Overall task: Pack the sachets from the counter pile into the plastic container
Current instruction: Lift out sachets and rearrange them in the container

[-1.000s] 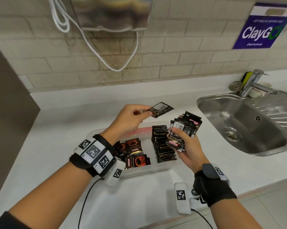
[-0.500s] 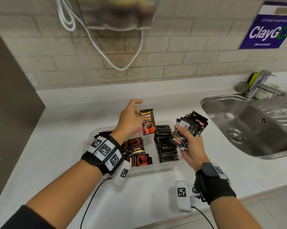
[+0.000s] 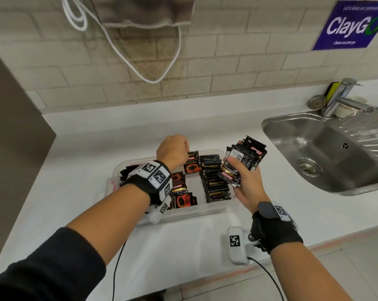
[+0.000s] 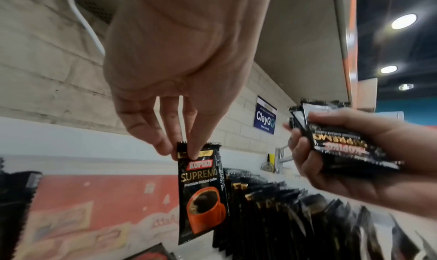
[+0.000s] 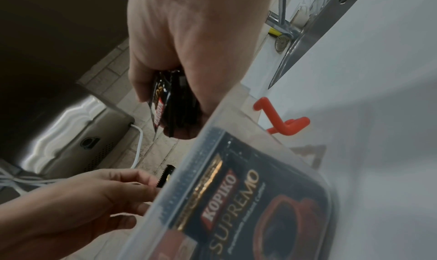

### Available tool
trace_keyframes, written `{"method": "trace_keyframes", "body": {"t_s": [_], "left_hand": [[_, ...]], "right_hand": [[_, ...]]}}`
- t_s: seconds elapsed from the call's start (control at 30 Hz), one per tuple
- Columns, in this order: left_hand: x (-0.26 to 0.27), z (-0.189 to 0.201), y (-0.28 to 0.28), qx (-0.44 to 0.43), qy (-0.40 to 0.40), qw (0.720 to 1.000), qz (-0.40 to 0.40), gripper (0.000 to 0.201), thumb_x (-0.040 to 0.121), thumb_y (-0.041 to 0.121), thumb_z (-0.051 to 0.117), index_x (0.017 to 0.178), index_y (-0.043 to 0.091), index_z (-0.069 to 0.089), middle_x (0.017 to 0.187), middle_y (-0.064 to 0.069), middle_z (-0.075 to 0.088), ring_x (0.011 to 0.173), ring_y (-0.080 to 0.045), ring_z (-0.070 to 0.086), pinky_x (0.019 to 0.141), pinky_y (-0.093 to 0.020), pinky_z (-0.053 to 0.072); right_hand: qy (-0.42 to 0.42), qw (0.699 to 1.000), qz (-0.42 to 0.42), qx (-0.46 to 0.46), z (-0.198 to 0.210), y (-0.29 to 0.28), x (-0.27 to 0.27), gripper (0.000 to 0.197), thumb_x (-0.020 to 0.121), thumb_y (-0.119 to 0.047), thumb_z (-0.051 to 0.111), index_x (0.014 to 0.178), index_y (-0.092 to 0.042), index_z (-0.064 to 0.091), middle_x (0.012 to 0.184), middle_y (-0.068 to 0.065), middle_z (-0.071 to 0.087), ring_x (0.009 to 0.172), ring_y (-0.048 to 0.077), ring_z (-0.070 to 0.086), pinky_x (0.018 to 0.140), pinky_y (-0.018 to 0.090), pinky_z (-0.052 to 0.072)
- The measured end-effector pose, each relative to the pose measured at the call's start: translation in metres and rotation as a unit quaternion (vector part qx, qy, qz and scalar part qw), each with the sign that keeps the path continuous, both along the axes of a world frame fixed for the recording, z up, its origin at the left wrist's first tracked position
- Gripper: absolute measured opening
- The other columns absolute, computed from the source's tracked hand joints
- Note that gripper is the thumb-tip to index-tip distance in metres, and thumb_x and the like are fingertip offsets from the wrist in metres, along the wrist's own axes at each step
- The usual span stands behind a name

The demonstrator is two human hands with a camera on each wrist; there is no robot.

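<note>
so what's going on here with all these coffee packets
A person is packing coffee sachets into a clear plastic container on a white counter. The left hand pinches one sachet by its top edge and holds it upright over the container, beside a row of sachets already standing on edge. The right hand holds a bundle of sachets just right of the container. More sachets lie flat in the container's left part.

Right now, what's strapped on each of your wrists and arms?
Left wrist: black band, white blocks with black square tags, thin black cable. Right wrist: black band, grey tagged module, white tagged camera block, black cable. Dark sleeve on the left forearm only.
</note>
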State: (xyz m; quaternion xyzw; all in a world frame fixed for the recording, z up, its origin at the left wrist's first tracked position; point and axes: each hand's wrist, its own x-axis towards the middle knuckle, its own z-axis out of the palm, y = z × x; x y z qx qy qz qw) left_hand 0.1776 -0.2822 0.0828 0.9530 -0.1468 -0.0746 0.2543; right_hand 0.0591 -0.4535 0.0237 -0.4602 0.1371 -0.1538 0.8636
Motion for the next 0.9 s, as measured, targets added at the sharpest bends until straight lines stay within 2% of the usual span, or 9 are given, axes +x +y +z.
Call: {"method": "trace_keyframes", "body": {"t_s": [0.17,0.37,0.63,0.7,0.8,0.9], "left_hand": [[0.002,-0.006,-0.01,0.084,-0.021,0.996,-0.021,0.019,0.088,-0.01,0.059,0.096,0.003,0.071,0.102,-0.013,0.069,0.094,-0.031,0.067,0.086,-0.044,0.058],[0.008,-0.016,-0.017,0.161,-0.063,0.983,-0.054,0.017,0.089,-0.004,0.064,0.101,0.006,0.068,0.104,-0.011,0.065,0.093,-0.031,0.065,0.083,-0.044,0.058],[0.016,-0.022,-0.016,0.208,-0.068,0.974,-0.059,0.013,0.091,0.011,0.069,0.104,0.012,0.067,0.101,-0.007,0.066,0.091,-0.028,0.066,0.078,-0.038,0.058],[0.016,-0.021,-0.016,0.216,-0.073,0.972,-0.065,0.013,0.092,0.019,0.07,0.103,0.014,0.067,0.099,-0.005,0.067,0.09,-0.028,0.066,0.076,-0.036,0.056],[0.014,-0.019,-0.016,0.218,-0.068,0.971,-0.068,0.023,0.093,0.034,0.071,0.102,0.013,0.067,0.099,-0.005,0.068,0.091,-0.027,0.066,0.076,-0.035,0.055],[0.014,-0.018,-0.015,0.209,-0.071,0.973,-0.066,0.026,0.093,0.038,0.07,0.1,0.013,0.068,0.097,-0.004,0.068,0.09,-0.026,0.066,0.073,-0.034,0.052]], "right_hand": [[-0.004,1.0,0.006,0.01,-0.001,0.0,0.0,0.04,0.084,-0.005,0.074,0.122,-0.01,0.062,0.108,0.014,0.071,0.102,0.032,0.07,0.079,0.041,0.058],[-0.002,1.0,0.007,0.021,-0.002,-0.003,0.0,0.045,0.081,-0.008,0.077,0.123,-0.01,0.062,0.107,0.014,0.072,0.101,0.032,0.07,0.078,0.04,0.058],[0.001,1.0,0.013,0.028,-0.003,-0.003,0.001,0.044,0.081,-0.009,0.077,0.123,-0.009,0.061,0.109,0.016,0.071,0.104,0.035,0.07,0.081,0.042,0.058],[0.002,1.0,0.014,0.026,-0.003,-0.003,0.001,0.043,0.083,-0.008,0.076,0.123,-0.008,0.061,0.108,0.015,0.072,0.104,0.034,0.07,0.08,0.042,0.058],[0.005,1.0,0.011,0.027,-0.002,-0.003,0.0,0.043,0.084,-0.006,0.074,0.125,-0.007,0.06,0.107,0.014,0.072,0.103,0.033,0.07,0.08,0.043,0.058],[0.004,1.0,0.008,0.027,-0.002,-0.002,0.0,0.046,0.085,-0.006,0.074,0.127,-0.005,0.058,0.109,0.015,0.071,0.104,0.034,0.069,0.08,0.043,0.058]]}}
